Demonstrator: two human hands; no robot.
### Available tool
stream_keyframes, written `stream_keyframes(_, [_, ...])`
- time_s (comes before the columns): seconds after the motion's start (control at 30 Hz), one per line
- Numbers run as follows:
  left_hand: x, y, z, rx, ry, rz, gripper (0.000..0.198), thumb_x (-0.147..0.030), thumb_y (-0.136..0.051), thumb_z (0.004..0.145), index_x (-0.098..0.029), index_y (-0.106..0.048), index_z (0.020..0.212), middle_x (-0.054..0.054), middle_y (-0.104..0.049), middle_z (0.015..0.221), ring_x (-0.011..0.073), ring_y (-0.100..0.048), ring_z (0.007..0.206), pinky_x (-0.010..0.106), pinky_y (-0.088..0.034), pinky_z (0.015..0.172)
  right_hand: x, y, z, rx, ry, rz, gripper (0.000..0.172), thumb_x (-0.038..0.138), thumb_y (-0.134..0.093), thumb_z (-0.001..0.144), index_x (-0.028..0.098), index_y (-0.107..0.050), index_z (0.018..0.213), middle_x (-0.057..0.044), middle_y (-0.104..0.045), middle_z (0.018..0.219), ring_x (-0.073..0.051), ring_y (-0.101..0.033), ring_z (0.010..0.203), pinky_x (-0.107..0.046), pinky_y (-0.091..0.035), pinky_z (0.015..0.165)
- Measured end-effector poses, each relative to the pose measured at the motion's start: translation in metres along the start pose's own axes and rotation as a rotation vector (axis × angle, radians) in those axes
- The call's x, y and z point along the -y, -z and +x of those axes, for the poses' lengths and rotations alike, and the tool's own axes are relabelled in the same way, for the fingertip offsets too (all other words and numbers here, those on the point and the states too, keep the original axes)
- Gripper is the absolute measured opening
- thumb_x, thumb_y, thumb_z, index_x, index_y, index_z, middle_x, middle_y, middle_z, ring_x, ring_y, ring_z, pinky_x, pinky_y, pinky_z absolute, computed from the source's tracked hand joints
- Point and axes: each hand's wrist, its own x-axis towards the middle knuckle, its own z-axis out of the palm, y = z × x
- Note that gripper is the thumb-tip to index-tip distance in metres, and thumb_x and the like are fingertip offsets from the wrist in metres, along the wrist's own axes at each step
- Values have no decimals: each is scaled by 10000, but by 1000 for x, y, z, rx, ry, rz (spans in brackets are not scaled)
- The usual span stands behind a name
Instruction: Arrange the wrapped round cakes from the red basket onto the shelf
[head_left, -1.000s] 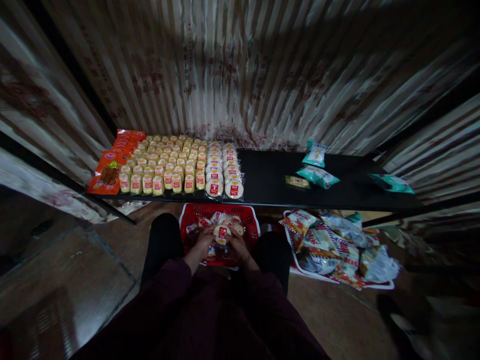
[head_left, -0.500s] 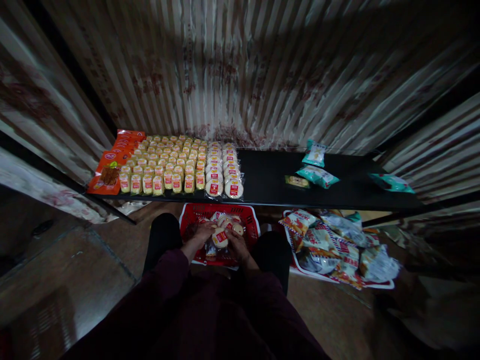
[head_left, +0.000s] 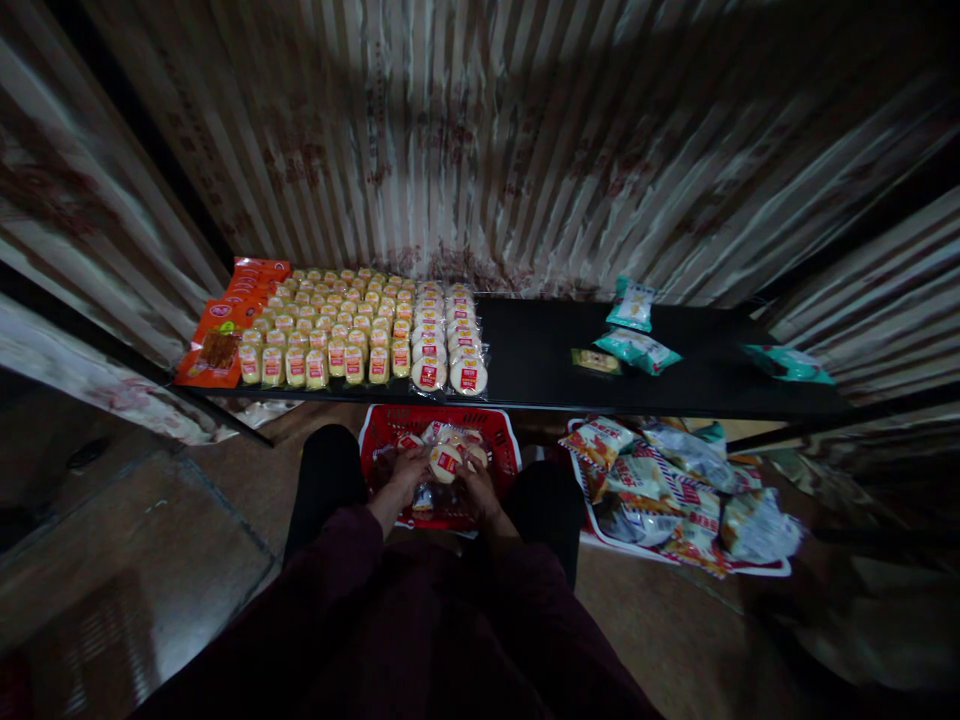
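Over the red basket (head_left: 381,425) between my knees, both hands are at a round, pale wrapped cake (head_left: 445,463) with a red label. My left hand (head_left: 407,470) is closed at the left edge of its wrapper. On the right side, my right hand (head_left: 475,477) grips it with the fingers bent around it. More wrapped round cakes lie in the basket beneath and behind the hands, partly hidden by them. Two rows of the same round cakes (head_left: 468,376) stand on the black shelf (head_left: 525,350) just beyond the basket.
Left of the round cakes are rows of small yellow packaged cakes (head_left: 316,368) and orange packets (head_left: 217,345). Green packets (head_left: 637,350) and one flat yellow packet (head_left: 596,361) lie on the shelf's right part. A second basket (head_left: 592,520) full of snack bags stands at right.
The held cake has shifted slightly up and right and turned a little. My left hand has moved slightly with it. The shelf items stay in place.
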Motion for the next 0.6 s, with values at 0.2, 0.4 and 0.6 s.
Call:
stream_keyframes(0.2, [-4, -2, 8, -45, -28, -7, 206, -149, -683, 703, -130, -612, 895, -10, -643, 670, 101, -601, 548, 212, -480, 572, 2, 0, 1, -39, -56, 35, 426, 451, -690, 557, 199, -621, 892, 11, -666, 695, -174, -630, 679, -270, -491, 605])
stream_keyframes(0.4, [-8, -1, 11, -44, -48, 0, 236, -165, -688, 684, -143, -615, 907, -29, -630, 628, 85, -565, 487, 196, -451, 510, 0, 0, 2, -40, -60, 85, 423, 453, -724, 553, 184, -620, 863, -10, -681, 709, -186, -643, 703, -291, -501, 635])
stream_keyframes(0.6, [-12, -3, 12, -47, -87, 38, 361, -274, -736, 675, -156, -620, 995, -13, -633, 625, 101, -569, 493, 214, -454, 505, 5, -1, -3, 18, -140, 201, 547, 384, -792, 507, 188, -619, 987, -5, -710, 767, -193, -665, 707, -304, -510, 661])
